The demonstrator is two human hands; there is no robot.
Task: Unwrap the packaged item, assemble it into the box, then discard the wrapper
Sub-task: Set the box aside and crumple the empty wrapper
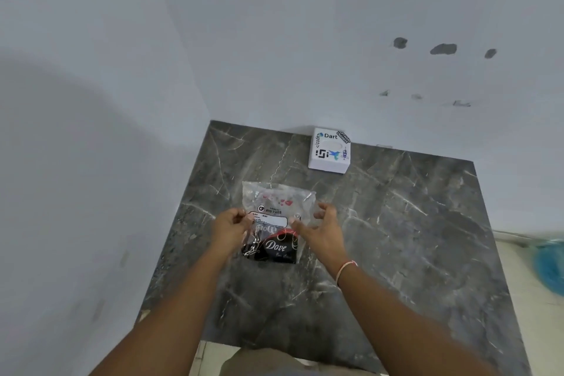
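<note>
A clear plastic wrapper point(276, 197) with a white label lies on the dark marble table point(396, 223). Inside its near end sits a black and red item point(274, 249) marked "Dove". My left hand point(230, 224) pinches the wrapper's left edge beside the label. My right hand point(320, 229) is at the wrapper's right edge, fingers spread and bent, thumb near the label; whether it grips the plastic is unclear. A white box point(329, 151) covered in stickers, lid closed, stands at the table's far edge against the wall.
White walls meet in a corner behind and to the left of the table. A blue object point(551, 265) lies on the floor at the right. A light floor shows past the table's near edge.
</note>
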